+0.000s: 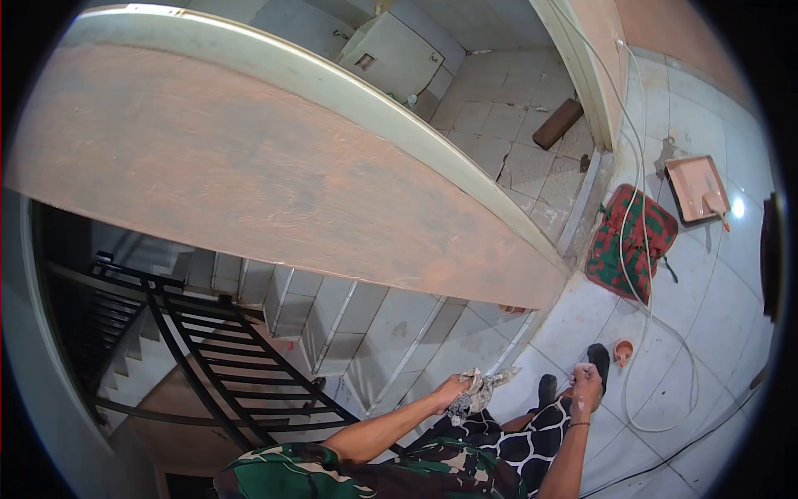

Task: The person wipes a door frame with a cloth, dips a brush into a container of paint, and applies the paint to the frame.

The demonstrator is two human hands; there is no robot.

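Observation:
My left hand [450, 394] is closed around a crumpled grey-white rag [480, 393], held above my black-and-white patterned trousers [542, 437]. My right hand [587, 384] has curled fingers, with pale smears on the skin. Whether anything is inside those fingers is hidden. Close beside it on the floor stands a small cup [623, 353] of pinkish paint with something orange sticking out. The half-wall [274, 179] in front of me carries patchy pink paint over grey. My dark shoes [598, 366] rest on the tiles near the cup.
A paint tray [688, 176] with a brush [715, 206] lies at the right, next to a red-and-green bag [628, 241]. A pale cable [642, 191] crosses the bag and loops over the tiles. Tiled stairs [366, 333] and a black railing [224, 349] drop away at the left.

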